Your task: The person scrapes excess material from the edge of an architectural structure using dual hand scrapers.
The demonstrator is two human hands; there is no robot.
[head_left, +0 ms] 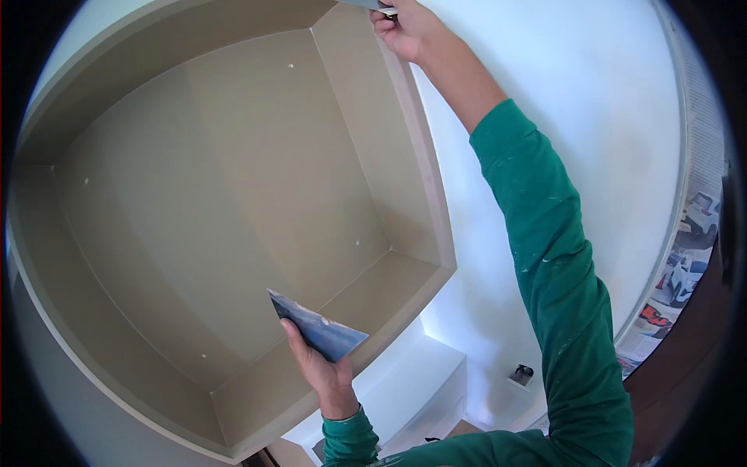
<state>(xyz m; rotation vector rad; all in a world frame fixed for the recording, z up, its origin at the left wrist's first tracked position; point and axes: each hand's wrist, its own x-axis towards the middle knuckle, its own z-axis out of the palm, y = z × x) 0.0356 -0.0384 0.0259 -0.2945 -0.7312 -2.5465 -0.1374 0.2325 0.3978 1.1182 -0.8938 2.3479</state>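
Observation:
In my left hand point(325, 377) is a flat, bluish-grey metal putty blade point(323, 331), with a pale smear along its upper edge. My thumb lies on one face of it; the other fingers are mostly hidden behind. It is held in front of the lower edge of a large beige box-shaped cabinet point(430, 167). Up at the cabinet's far right corner, my right hand point(406, 33) grips a putty knife point(366, 3), its blade partly cut off by the picture's top edge. A few small white spots dot the cabinet's beige back panel point(226, 179).
White wall point(576, 93) stretches to the right of the cabinet. A small square socket box point(521, 375) sits low on it. Printed newspaper sheets point(689, 226) line the right side, beside a dark brown surface point(677, 389). Below the cabinet is a white boxy ledge point(436, 373).

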